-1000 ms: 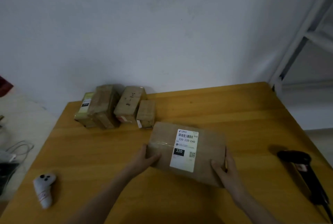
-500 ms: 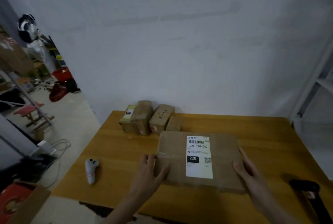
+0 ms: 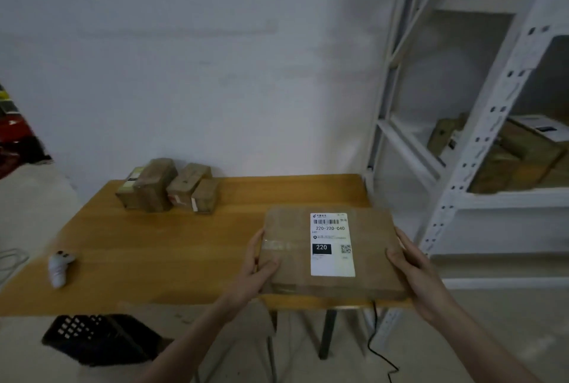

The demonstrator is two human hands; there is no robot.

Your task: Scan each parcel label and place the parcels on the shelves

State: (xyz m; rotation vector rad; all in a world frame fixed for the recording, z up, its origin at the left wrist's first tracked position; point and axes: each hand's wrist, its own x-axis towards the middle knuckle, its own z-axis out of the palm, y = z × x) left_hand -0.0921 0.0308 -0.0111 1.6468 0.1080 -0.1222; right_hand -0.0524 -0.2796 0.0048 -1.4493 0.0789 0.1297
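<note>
Two hands, left hand [image 3: 257, 262] and right hand [image 3: 414, 268], grip the flat brown cardboard parcel [image 3: 331, 251] by its ends above the wooden table's [image 3: 160, 247] near right corner; shelving it next means carrying it right to the white metal shelves [image 3: 480, 197].

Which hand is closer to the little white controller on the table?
Left. The left hand grips the parcel's side facing the white controller; the right hand holds its far side.

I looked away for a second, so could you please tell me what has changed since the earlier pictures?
The flat parcel has been lifted off the table and carried right, toward the white shelves, gripped at its ends by the left hand and right hand. The four small parcels and white controller stayed put.
</note>
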